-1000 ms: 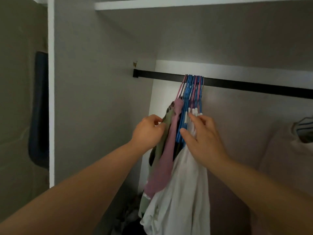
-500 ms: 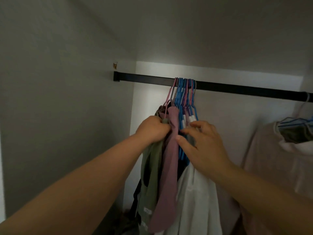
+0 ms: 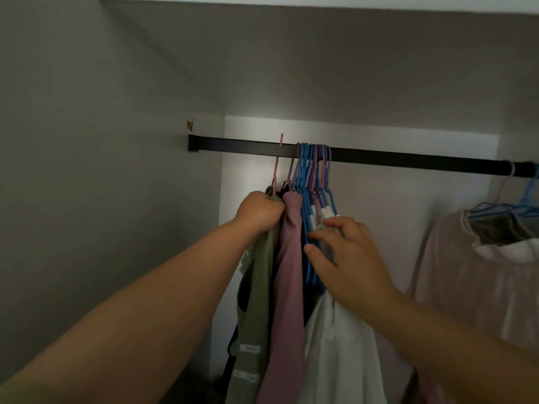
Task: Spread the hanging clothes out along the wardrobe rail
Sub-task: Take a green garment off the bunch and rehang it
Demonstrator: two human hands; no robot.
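While the left hand [image 3: 259, 209] is fisted round the green garment [image 3: 256, 287] at its pink hanger [image 3: 276, 167], the right hand [image 3: 347, 258] rests spread fingers, gripping nothing, on bunched blue hangers [image 3: 310, 217].

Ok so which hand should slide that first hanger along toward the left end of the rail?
Left. The left hand already grips the green garment under the pink hanger, nearest the rail's bare end. The right hand rests on the bunched blue hangers.
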